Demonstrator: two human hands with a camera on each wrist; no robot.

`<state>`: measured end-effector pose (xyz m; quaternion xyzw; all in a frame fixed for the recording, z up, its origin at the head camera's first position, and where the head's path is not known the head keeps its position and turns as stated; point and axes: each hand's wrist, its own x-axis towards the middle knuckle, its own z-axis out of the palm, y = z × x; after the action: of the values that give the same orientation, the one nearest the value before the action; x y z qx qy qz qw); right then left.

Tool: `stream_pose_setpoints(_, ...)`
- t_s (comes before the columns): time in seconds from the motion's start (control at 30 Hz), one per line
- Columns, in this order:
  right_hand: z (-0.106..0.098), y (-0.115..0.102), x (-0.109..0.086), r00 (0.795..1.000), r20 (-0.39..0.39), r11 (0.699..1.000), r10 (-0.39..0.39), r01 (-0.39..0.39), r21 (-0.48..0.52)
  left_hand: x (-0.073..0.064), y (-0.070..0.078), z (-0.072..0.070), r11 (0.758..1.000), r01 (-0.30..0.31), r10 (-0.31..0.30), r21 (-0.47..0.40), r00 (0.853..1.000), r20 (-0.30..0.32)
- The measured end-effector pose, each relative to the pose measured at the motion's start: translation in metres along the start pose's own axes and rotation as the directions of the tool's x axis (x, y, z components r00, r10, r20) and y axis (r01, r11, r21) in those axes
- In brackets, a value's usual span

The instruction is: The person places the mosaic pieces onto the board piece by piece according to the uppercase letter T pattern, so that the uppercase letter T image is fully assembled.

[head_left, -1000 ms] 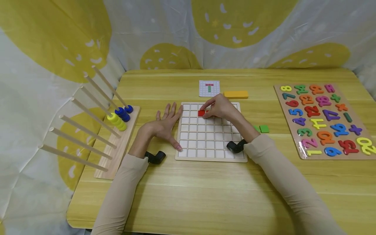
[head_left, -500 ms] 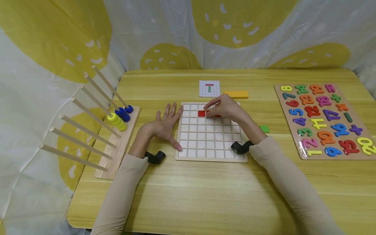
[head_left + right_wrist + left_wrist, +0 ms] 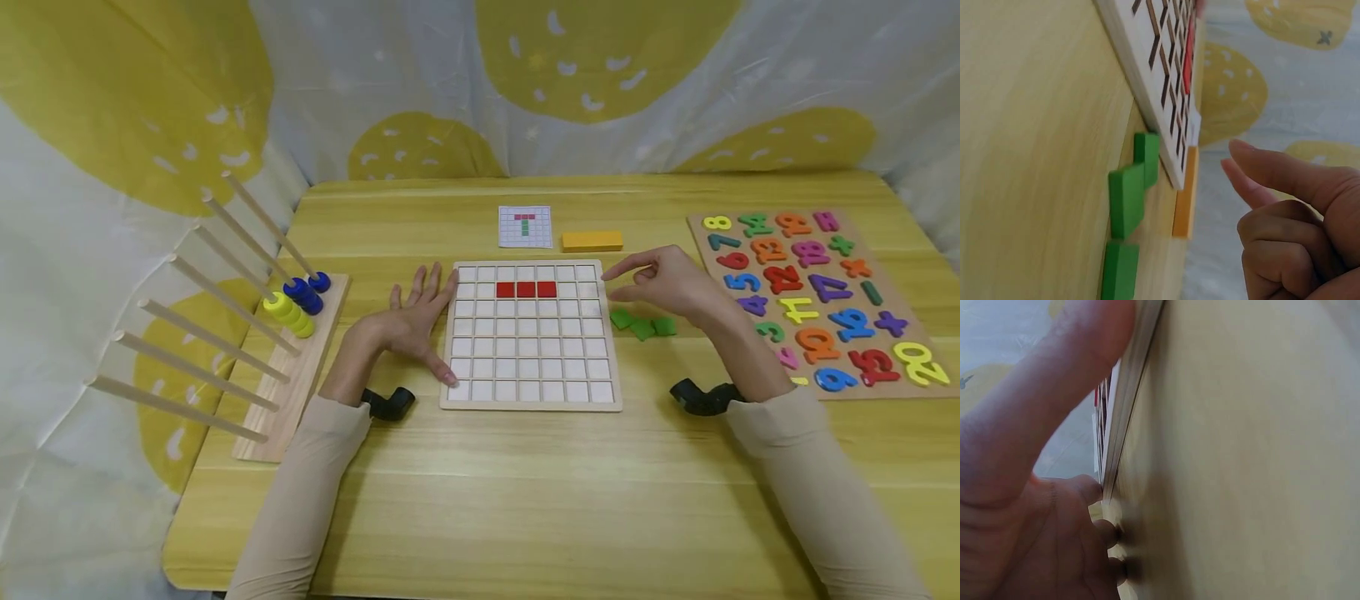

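A white grid board (image 3: 486,402) with a pale wooden frame lies flat, three red square tiles (image 3: 527,289) side by side in its second row from the far edge. My left hand (image 3: 408,323) is spread along the board's left side, thumb on the near corner and index fingertip at the far one. Above the table, just past the board's right edge, my right hand (image 3: 671,283) has thumb and index finger apart with nothing between them; its other fingers are curled in the right wrist view. Beneath it lie several green square tiles (image 3: 642,328).
Behind the board lie a card (image 3: 525,242) with a red and green T pattern and an orange block (image 3: 592,242). A wooden peg rack (image 3: 285,392) with yellow and blue beads stands at left. A colourful number board (image 3: 813,275) is at right.
My right hand has left the red tiles and moved right, over the green tiles. All three red tiles now show. My left hand keeps its place; the head view has shifted slightly.
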<state>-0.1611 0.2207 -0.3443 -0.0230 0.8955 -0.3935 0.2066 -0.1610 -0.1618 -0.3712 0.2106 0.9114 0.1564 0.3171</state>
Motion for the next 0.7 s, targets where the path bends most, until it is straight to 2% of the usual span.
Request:
stream_pose_setpoints(0.23, -0.021, 0.034, -0.025, 0.998, 0.012, 0.997, 0.062, -0.061, -0.037, -0.002, -0.002, -0.001, 1.0, -0.009, 0.009, -0.012, 1.0, 0.003)
stream_pose_setpoints(0.4, -0.026, 0.051, -0.032, 0.994, 0.066, 0.994, 0.092, -0.089, -0.059, -0.002, -0.003, 0.0, 1.0, -0.01, 0.01, -0.014, 1.0, -0.002)
stream_pose_setpoints(0.7, -0.025, 0.061, -0.035, 0.985, 0.101, 0.989, 0.142, -0.137, -0.051, 0.0, -0.003, 0.0, 1.0, -0.019, 0.019, -0.016, 1.0, -0.008)
